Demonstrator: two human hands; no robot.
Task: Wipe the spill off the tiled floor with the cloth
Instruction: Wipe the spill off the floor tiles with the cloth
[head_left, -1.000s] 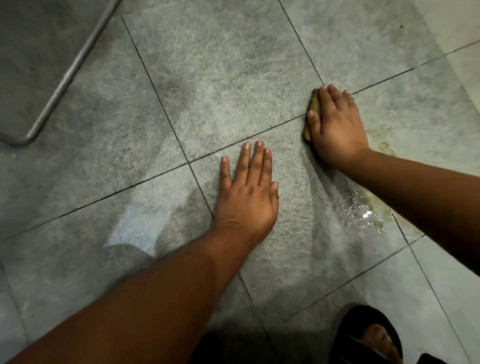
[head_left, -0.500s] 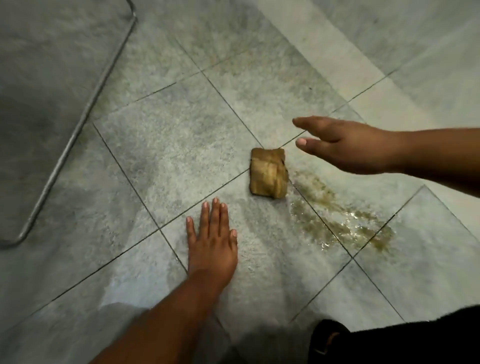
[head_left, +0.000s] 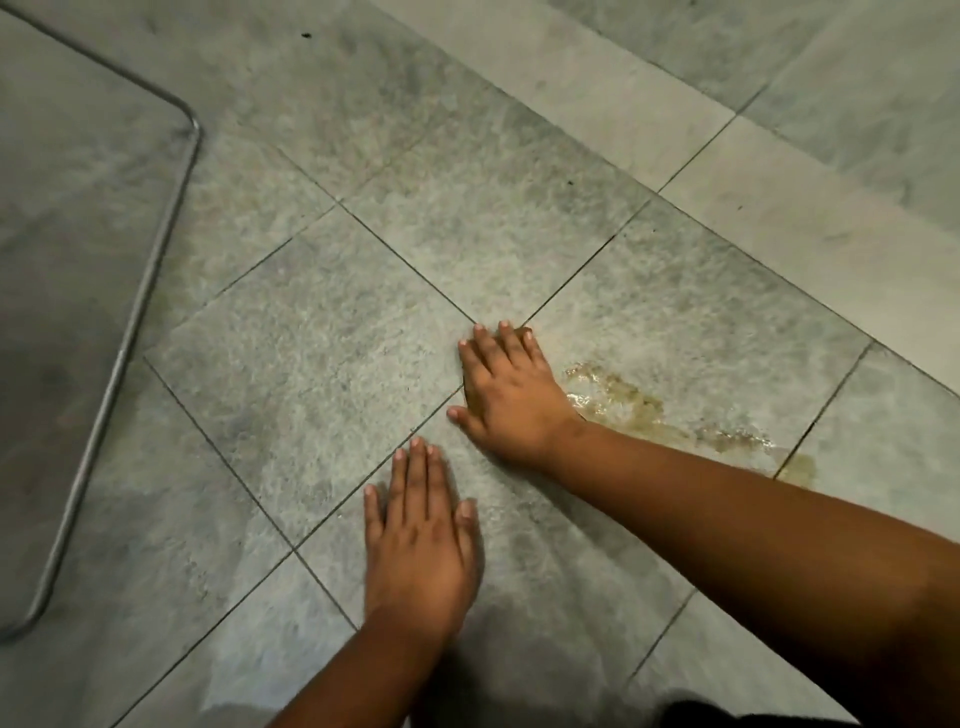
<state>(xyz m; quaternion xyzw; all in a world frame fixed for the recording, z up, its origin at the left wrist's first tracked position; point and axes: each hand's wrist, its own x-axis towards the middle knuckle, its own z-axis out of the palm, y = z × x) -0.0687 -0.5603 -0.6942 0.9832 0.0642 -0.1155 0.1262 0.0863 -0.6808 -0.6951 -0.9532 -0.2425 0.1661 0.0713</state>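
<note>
both hands lie flat on the floor (head_left: 311, 338): right hand (head_left: 511, 395) just left of the spill (head_left: 649, 410), open, covering the cloth; left hand (head_left: 418, 535) open, nearer, holding nothing

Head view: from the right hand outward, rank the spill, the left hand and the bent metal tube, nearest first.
1. Spill: just right of the right hand, its near edge beside the wrist.
2. Left hand: flat on the tiles, below and slightly left, apart from it.
3. Metal tube: far left.
</note>
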